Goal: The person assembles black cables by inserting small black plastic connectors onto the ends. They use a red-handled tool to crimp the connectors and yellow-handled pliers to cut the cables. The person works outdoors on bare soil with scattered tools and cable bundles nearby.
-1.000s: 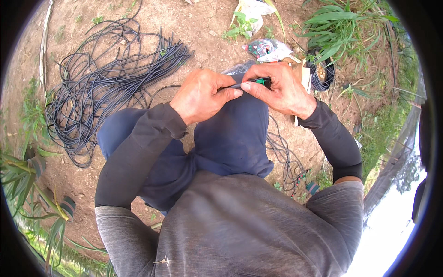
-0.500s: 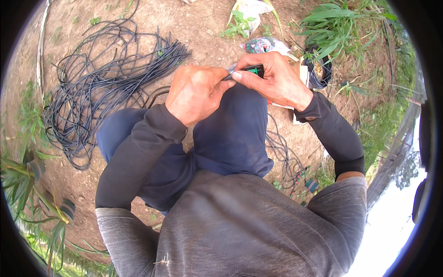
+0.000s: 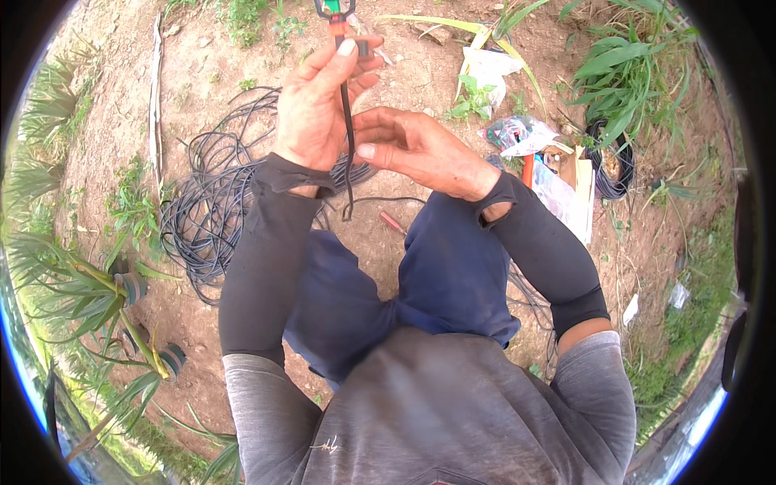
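Looks like you're mid-strip: left hand (image 3: 317, 109) pinches the cable (image 3: 348, 153) up high with the cutter (image 3: 337, 18) at its top, right hand (image 3: 420, 149) open beside it, so next needs a steady pull.

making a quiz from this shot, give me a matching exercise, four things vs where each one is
Things:
1. left hand
2. right hand
3. coil of black cable
4. small red tool

Places:
A. on the dirt between the knees
B. heaped on the ground at left
C. raised, pinching a thin black cable
D. open, fingers beside that hanging cable

Pairs: 1-C, 2-D, 3-B, 4-A
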`<action>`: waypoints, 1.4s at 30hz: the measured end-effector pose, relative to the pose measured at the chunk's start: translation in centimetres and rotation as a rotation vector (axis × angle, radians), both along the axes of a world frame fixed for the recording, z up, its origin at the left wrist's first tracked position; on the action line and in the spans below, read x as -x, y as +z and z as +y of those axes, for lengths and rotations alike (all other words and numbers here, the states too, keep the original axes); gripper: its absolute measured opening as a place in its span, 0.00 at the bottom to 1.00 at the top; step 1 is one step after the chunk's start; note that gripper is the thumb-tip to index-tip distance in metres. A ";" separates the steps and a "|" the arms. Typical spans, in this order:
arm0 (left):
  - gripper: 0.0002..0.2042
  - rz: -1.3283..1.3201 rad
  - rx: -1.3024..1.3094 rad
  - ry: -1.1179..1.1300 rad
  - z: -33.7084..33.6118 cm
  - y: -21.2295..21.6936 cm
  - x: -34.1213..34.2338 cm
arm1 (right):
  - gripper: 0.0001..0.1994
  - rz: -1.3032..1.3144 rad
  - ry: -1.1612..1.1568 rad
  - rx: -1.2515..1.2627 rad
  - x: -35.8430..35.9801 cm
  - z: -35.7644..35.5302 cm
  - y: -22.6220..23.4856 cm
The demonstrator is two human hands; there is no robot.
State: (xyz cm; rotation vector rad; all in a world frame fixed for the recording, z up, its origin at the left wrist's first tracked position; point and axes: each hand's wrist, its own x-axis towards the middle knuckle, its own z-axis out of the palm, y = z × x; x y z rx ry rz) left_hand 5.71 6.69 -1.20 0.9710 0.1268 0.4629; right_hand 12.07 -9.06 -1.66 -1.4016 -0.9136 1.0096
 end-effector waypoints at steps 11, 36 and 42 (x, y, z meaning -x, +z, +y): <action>0.15 0.395 -0.550 -0.585 -2.7 -2.6 4.0 | 0.07 0.214 -0.425 -0.569 -12.0 -6.7 10.6; 0.27 0.579 -0.298 -0.005 5.0 -3.3 14.2 | 0.14 0.013 -0.394 0.537 -12.2 -27.7 -18.2; 0.42 0.562 -0.218 -0.370 -0.5 -4.3 7.6 | 0.10 -0.123 -0.845 0.838 -10.7 -38.0 -23.1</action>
